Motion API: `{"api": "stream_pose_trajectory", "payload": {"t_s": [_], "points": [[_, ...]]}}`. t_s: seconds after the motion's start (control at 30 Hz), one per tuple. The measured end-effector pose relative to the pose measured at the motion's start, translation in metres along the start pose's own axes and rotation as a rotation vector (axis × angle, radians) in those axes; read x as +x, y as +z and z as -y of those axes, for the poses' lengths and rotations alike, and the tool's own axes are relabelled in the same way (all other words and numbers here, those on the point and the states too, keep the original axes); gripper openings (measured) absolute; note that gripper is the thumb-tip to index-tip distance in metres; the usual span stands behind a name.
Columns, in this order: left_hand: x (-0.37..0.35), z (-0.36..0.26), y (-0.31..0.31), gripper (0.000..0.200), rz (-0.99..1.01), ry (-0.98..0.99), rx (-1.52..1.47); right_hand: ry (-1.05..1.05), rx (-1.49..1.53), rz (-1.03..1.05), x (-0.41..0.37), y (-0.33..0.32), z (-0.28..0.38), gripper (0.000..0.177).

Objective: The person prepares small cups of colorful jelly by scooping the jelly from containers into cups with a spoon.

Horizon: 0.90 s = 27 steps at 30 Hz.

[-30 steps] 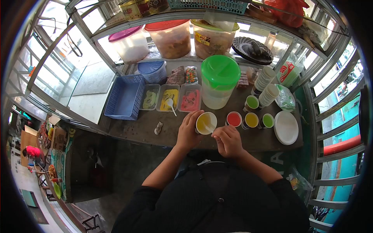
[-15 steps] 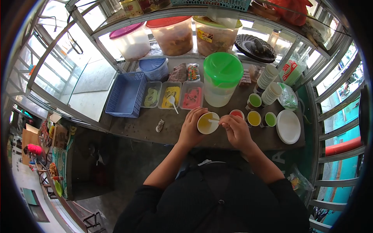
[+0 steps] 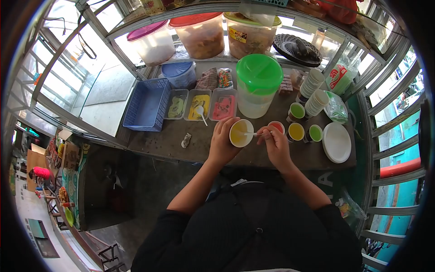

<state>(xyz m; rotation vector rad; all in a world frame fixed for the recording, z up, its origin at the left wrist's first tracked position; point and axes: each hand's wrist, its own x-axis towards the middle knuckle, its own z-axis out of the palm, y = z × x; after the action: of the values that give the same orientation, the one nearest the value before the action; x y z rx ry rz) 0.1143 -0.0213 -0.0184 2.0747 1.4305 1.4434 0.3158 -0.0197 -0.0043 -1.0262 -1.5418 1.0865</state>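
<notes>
Two hands work at a paper cup (image 3: pixel 241 133) of yellow liquid, a white spoon (image 3: pixel 249 133) dipping into it.
The left hand (image 3: pixel 223 141) has its grip closed around the cup's side, holding it tilted above the front of the worktop (image 3: pixel 158 141); the right hand (image 3: pixel 275 146) pinches the spoon's handle between thumb and fingers, just beside the rim. Partly behind the right hand stands a red-filled cup (image 3: pixel 276 126), with a yellow-filled cup (image 3: pixel 296 132) next to it and stacked white plates (image 3: pixel 336 142) farther right.
</notes>
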Motion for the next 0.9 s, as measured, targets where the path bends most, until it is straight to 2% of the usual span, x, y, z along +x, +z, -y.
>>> {"api": "stream_pose_trajectory", "payload": {"t_s": [0.07, 0.2, 0.4, 0.57, 0.8, 0.9], "points": [[0.001, 0.001, 0.002, 0.070, -0.003, 0.020, 0.011, 0.089, 0.136, -0.058, -0.007, 0.004, -0.007, 0.024], [-0.004, -0.001, 0.005, 0.076, 0.001, -0.106, -0.011, 0.181, 0.319, -0.167, -0.008, 0.000, -0.014, 0.027], [-0.003, -0.006, 0.009, 0.083, 0.005, -0.272, -0.256, 0.097, 0.341, -0.195, -0.001, -0.011, -0.009, 0.028], [-0.003, -0.006, 0.013, 0.085, 0.013, -0.275, -0.359, -0.109, 0.210, -0.149, 0.000, -0.022, 0.006, 0.020], [-0.001, -0.004, 0.016, 0.078, 0.036, -0.156, -0.156, -0.434, -0.315, -0.030, 0.003, -0.033, 0.016, 0.010], [0.000, -0.005, 0.013, 0.076, 0.037, -0.100, -0.088, -0.533, -0.405, 0.033, 0.008, -0.028, 0.016, 0.009]]}}
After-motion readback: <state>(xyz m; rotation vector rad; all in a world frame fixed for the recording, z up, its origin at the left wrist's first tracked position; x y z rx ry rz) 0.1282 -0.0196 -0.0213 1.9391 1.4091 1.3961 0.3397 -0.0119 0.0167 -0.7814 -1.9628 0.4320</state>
